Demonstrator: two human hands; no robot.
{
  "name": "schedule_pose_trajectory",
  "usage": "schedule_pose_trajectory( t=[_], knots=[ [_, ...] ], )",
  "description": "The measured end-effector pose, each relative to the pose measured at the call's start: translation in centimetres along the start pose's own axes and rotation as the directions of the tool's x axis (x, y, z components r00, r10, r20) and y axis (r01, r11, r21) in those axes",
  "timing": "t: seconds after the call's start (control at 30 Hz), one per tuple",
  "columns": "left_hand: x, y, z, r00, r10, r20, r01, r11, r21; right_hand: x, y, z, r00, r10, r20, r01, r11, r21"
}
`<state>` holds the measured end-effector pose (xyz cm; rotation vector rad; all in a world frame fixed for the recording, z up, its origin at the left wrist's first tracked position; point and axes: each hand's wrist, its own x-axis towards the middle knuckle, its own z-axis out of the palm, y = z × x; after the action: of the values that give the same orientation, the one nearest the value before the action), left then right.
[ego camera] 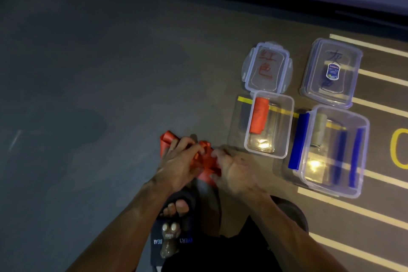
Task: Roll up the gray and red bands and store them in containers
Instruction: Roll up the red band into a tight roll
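Plainly soft, light and slippery, the crumpled red band [205, 159] on the floor, at eight o'clock from the smaller container [287, 128], is pinched by both hands [178, 161] [231, 168]; hold its flat end.

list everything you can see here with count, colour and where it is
loose red band: 1, red, on the floor between both hands, crumpled
rolled red band: 1, red, inside the small container
small container: 1, clear, open, right of the hands
small lid: 1, clear with red writing, beyond the small container
rolled gray band: 1, gray, inside the large container
large container: 1, clear with blue clips, far right
large lid: 1, clear with dark writing and a sticker, beyond the large container
floor lines: several, pale yellow, at right
slipper: 1, dark, on the person's foot
left hand: 1, grips the loose red band
right hand: 1, grips the loose red band
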<state>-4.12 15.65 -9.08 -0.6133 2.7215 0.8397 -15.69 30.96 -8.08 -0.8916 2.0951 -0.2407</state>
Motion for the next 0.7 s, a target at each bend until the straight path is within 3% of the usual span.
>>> schedule_pose_trajectory(
  t=[0.13, 0.27, 0.47, 0.53, 0.7],
  knots=[
    [0.0, 1.0, -0.8, 0.988, -0.095, 0.119, 0.096, 0.995, -0.006, -1.0, -0.5, 0.6, 0.999, 0.039, 0.034, -0.038, 0.999, -0.003],
    [-1.1, 2.1, -3.5, 0.983, -0.106, 0.151, 0.129, 0.980, -0.155, -2.3, -1.5, -2.2, 0.997, 0.014, -0.075, 0.015, 0.927, 0.374],
    [-3.8, 8.5, -13.9, 0.983, 0.029, 0.181, 0.019, 0.966, -0.257, -8.6, -7.8, -13.9, 0.979, -0.131, -0.157, 0.201, 0.754, 0.625],
    [-4.9, 10.6, -18.3, 0.990, 0.054, 0.131, -0.008, 0.945, -0.328, -10.9, -9.9, -17.7, 0.969, -0.179, -0.171, 0.248, 0.710, 0.659],
    [-9.4, 17.2, -31.1, 0.978, 0.142, -0.154, -0.194, 0.889, -0.415, -20.0, -16.3, -28.2, 0.885, -0.288, -0.366, 0.463, 0.626, 0.628]
  ],
)
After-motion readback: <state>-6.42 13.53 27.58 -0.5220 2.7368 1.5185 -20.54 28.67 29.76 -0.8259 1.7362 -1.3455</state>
